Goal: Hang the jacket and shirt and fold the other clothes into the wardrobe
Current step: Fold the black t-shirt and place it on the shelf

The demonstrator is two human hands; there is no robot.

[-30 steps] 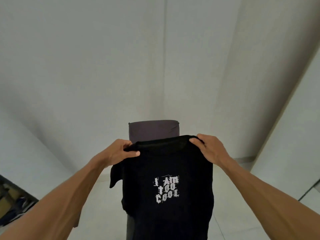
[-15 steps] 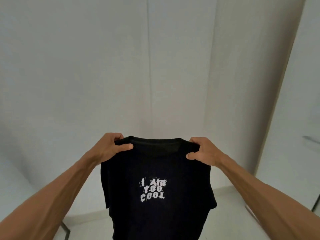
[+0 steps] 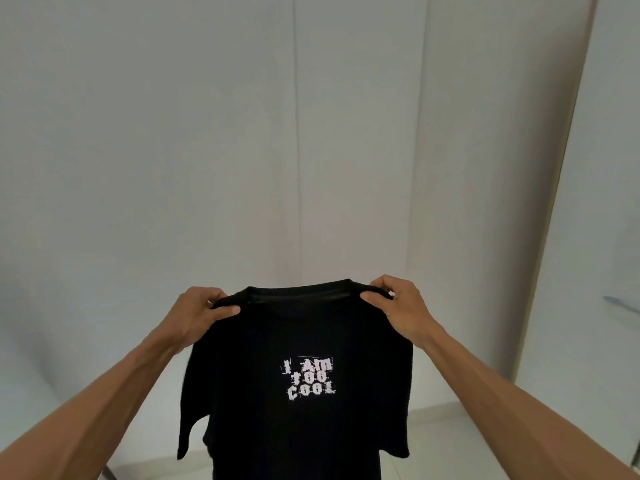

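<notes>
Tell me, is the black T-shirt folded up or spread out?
Spread out. The black T-shirt hangs open from its shoulders, pinched by the left hand and right hand, print and both sleeves showing.

Open air above and both sides of the held t-shirt (image 3: pixel 298 393); pale wall panels (image 3: pixel 207 150) block straight ahead.

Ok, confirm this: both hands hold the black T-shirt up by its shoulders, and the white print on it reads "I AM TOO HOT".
Wrong in one respect: the head view shows the print reads "I AM TOO COOL", not "HOT". The rest stands: the left hand and right hand hold the black T-shirt up by its shoulders, fingers pinching the fabric beside the collar.
</notes>
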